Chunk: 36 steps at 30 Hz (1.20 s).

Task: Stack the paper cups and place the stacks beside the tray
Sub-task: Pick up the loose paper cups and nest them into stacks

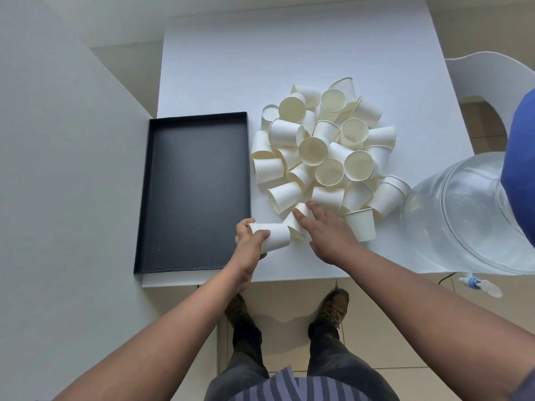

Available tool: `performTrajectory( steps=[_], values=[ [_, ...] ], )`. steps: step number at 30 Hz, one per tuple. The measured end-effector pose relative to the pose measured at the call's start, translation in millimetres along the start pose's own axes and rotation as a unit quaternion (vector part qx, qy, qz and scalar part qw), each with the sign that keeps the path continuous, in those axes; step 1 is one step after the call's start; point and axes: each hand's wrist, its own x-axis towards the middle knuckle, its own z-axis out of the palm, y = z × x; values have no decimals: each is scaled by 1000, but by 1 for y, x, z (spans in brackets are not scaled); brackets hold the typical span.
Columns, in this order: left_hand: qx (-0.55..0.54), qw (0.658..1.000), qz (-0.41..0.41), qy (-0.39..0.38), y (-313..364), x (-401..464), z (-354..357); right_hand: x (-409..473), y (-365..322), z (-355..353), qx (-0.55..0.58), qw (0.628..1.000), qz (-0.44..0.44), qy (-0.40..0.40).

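Paper cups [324, 149] lie in a loose heap just beyond your hands, to the right of the black tray [197, 192].

From the head camera: your left hand [250, 241] grips a short stack of cups [270, 234] lying on its side, just beside the tray's right wall. Your right hand [327, 230] reaches forward with fingers straight, touching a tipped cup [301, 211] at the heap's near edge. A clear water jug [463, 215] sits well to the right of that hand on the white table [260, 68].
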Motion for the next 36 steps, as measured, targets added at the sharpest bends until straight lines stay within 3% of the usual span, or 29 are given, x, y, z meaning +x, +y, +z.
performTrajectory(
  steps=[6,11,22,26,31,36],
  values=[
    [-30,999,-20,3,-5,2,2,-1,2,11,52,997,48,13],
    [-40,999,-10,9,-3,3,-2,-5,1,15,162,986,38,27],
    [-22,990,0,-141,0,-1,9,-15,-26,8,264,962,-33,68],
    [-5,992,-2,-130,-2,5,2,-24,-13,10,272,959,-38,74],
    [-12,996,5,-85,-6,10,7,-33,15,12,163,960,102,206],
    [-16,997,-1,-75,-7,13,16,-35,41,23,177,927,267,196]
  ],
)
